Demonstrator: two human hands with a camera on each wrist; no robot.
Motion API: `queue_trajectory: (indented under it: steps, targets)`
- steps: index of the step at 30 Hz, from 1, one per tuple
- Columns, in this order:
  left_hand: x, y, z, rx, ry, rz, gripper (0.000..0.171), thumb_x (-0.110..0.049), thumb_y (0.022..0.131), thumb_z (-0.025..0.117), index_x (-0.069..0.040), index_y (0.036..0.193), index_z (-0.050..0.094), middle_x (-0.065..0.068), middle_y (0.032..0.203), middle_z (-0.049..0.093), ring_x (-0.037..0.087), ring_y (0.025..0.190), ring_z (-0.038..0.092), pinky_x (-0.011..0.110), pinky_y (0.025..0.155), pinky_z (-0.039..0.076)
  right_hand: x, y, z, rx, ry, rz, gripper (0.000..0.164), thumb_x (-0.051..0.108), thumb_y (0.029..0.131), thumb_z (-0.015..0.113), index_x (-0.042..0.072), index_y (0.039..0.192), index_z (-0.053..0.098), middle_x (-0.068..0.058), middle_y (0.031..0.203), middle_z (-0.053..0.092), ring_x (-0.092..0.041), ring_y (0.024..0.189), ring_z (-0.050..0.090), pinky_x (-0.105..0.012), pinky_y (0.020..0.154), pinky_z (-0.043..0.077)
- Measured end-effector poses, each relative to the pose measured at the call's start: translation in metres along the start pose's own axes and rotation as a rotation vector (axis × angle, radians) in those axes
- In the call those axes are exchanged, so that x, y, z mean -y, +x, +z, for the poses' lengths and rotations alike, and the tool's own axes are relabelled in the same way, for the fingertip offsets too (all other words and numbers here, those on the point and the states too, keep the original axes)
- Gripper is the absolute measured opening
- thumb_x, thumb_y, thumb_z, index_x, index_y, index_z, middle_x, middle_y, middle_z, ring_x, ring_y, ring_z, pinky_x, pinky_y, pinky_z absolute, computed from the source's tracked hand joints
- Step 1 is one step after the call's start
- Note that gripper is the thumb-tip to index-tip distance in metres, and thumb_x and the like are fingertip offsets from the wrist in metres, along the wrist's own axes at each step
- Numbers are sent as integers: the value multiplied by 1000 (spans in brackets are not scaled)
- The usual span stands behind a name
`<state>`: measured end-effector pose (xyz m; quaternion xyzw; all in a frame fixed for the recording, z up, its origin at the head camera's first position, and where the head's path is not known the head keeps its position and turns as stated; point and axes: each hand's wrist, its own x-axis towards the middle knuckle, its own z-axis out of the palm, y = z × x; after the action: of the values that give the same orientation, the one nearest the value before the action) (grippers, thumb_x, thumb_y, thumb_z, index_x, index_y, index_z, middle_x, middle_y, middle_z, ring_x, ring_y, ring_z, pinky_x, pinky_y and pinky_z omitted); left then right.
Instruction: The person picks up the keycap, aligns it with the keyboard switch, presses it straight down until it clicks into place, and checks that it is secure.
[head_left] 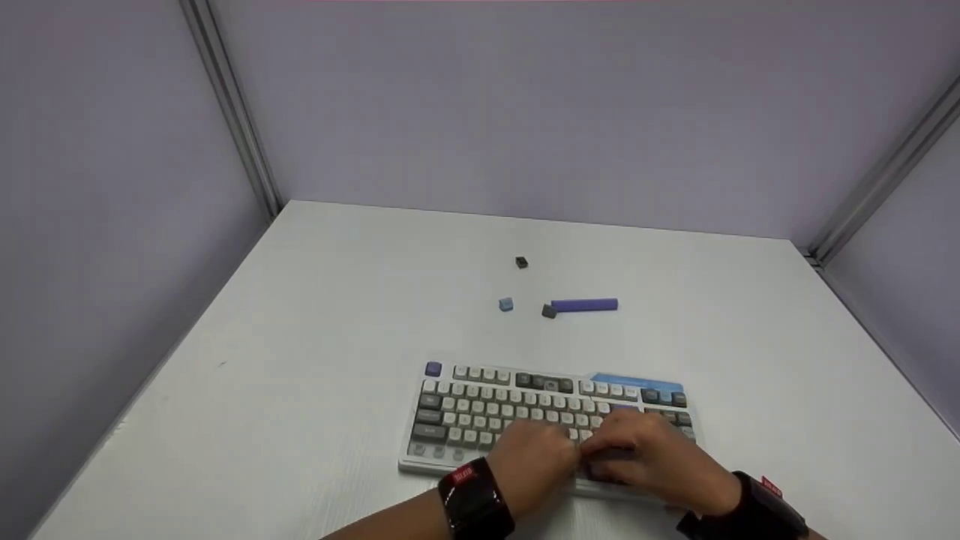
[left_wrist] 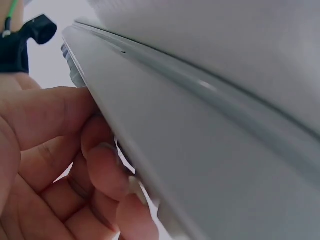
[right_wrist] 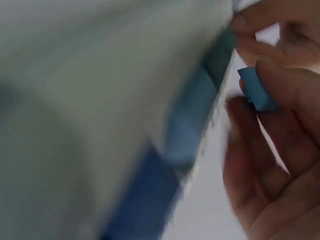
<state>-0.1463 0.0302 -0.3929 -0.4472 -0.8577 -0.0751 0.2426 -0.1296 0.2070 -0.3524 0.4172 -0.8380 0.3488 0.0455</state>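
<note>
A white keyboard point(head_left: 487, 412) with white, grey and purple keycaps lies near the front of the table. My left hand point(head_left: 531, 459) is at its front row, fingers curled; in the left wrist view the fingertips point(left_wrist: 102, 165) are at the keyboard's edge. I cannot tell whether they grip a key. Just right of it, my right hand point(head_left: 660, 459) is over the keyboard's lower right part. The right wrist view shows it pinching a small blue keycap point(right_wrist: 259, 90) between thumb and fingers, beside blue keys point(right_wrist: 192, 117) on the board.
Behind the keyboard lie a loose light-blue keycap point(head_left: 506, 304), a dark grey keycap point(head_left: 549, 311), a long purple keycap point(head_left: 585, 305) and, farther back, a black keycap point(head_left: 521, 262). Pale panels point(head_left: 510, 112) stand along the back and sides of the white table point(head_left: 300, 315).
</note>
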Motion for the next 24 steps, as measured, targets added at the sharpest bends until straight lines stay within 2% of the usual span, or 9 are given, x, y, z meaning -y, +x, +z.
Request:
queue_trajectory:
  steps: [4,6,11,14,20,22,24]
  targets:
    - [1,0,-1,30,2,-14,12,-12,62,59,-18,53,55,-9,48,46,5,39,33,20,33,27,5,0,6,-15,5,76,24,4,67,64,17,87,62,6,80,59,-10,71,55,-21,59,43]
    - [2,0,-2,38,5,-16,12,-12,62,59,-18,53,55,-8,48,46,5,39,33,21,33,27,5,0,9,-38,-2,86,24,3,67,64,18,86,61,6,79,58,-10,68,54,-21,57,43]
    - [1,1,-3,45,33,-14,15,-13,64,58,-18,51,53,-8,46,45,6,38,32,22,33,25,-3,-3,20,-120,-66,-22,23,3,66,65,18,82,60,6,75,55,-8,64,51,-15,55,39]
    - [0,1,-3,52,39,-19,19,-13,65,58,-18,49,51,-8,45,44,7,37,32,22,33,25,-14,-6,26,-127,-134,-66,19,10,66,66,22,80,61,10,73,55,-3,64,50,-10,59,36]
    - [-1,1,-5,78,53,-28,20,-10,64,56,-18,47,49,-7,45,42,7,37,31,23,33,25,-26,-9,31,-130,-331,-127,11,20,67,66,26,75,61,16,73,50,-1,68,42,-17,63,31]
    - [-1,1,-6,89,70,-25,18,-10,63,57,-18,48,50,-7,45,42,7,38,31,23,32,25,-27,-9,32,-132,-367,-149,10,17,67,65,24,74,62,15,74,49,-2,69,42,-18,62,32]
    - [-1,1,-7,96,89,-20,16,-11,64,57,-18,50,52,-7,46,43,8,38,31,23,32,25,-28,-9,32,-123,-372,-132,11,14,68,63,24,73,61,15,74,47,-2,69,41,-17,61,32]
